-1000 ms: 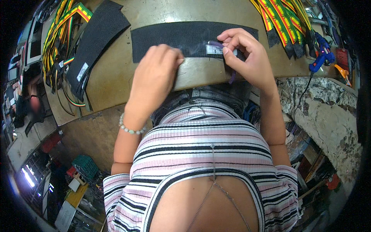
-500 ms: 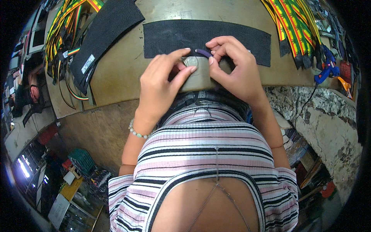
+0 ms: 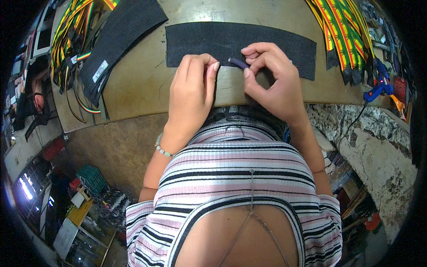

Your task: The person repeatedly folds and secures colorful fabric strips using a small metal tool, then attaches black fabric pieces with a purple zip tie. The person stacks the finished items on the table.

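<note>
A wide black webbing strip (image 3: 209, 41) lies across the table in front of me. At its near edge my left hand (image 3: 194, 82) is closed, thumb and fingertips pressed together; what they pinch, if anything, is hidden. My right hand (image 3: 276, 84) grips a short, slightly curved dark purple rod (image 3: 239, 63) between thumb and fingers. The rod's pale tip points left toward my left fingertips, a small gap away, over the strip's near edge.
A stack of black webbing pieces (image 3: 120, 42) with a white label lies at the left. Bundles of green, yellow and red patterned straps lie at far left (image 3: 73, 24) and right (image 3: 340, 38). A blue glue gun (image 3: 378, 86) with a cord rests by the table's right edge.
My left thumb and forefinger, apart before with a thin loop near them, have closed together at the strip's edge. My right hand has shifted slightly right, still gripping the purple rod.
</note>
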Available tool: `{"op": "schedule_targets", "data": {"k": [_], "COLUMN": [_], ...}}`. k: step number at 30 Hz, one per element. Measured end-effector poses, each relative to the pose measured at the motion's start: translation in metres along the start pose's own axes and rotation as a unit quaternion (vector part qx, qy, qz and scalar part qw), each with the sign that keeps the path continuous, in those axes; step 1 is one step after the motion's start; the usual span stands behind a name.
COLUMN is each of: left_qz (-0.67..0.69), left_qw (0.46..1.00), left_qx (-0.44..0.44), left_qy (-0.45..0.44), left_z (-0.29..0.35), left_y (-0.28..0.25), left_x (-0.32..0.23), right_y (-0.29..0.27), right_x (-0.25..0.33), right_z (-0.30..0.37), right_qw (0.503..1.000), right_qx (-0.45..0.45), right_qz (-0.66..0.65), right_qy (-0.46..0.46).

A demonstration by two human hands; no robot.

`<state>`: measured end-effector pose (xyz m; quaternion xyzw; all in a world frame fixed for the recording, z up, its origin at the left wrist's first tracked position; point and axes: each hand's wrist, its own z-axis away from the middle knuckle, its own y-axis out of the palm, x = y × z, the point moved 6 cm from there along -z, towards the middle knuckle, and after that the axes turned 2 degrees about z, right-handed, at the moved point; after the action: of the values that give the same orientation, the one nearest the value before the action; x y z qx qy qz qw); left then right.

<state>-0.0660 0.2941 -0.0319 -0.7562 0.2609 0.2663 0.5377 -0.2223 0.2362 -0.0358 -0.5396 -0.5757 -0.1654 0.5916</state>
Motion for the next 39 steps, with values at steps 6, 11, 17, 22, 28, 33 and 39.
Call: {"op": "schedule_targets", "data": {"k": [6,11,17,22,28,33,39], "left_qz": [0.04,0.082,0.097,0.037,-0.014,0.034,0.026], "left_qw": [0.999,0.994,0.972,0.999,0.999,0.999,0.995], "left_qx": [0.016,-0.034,-0.128,-0.026,0.023,0.019,-0.098], "left_qy": [-0.027,-0.065,-0.17,-0.015,0.029,0.004,-0.02], "left_z": [0.0,0.005,0.006,0.002,-0.005,-0.003,-0.001], "left_y": [-0.001,-0.009,-0.043,-0.028,-0.007,-0.008,-0.031], "left_x": [0.003,0.017,0.043,0.004,-0.001,0.005,0.009], "right_y": [0.004,0.006,0.004,0.001,0.004,0.007,0.004], "right_x": [-0.001,0.001,-0.001,-0.004,-0.001,0.002,-0.001], "right_z": [0.0,0.0,-0.001,-0.003,0.0,-0.001,-0.002], "right_qw": [1.0,1.0,0.999,0.998,0.999,0.999,0.999], "right_qx": [0.014,0.01,0.004,-0.009,0.007,0.016,0.006], "right_qz": [0.007,0.024,0.013,-0.04,-0.001,0.036,0.005], "right_qy": [0.016,0.017,0.035,0.047,0.032,0.006,0.034]}}
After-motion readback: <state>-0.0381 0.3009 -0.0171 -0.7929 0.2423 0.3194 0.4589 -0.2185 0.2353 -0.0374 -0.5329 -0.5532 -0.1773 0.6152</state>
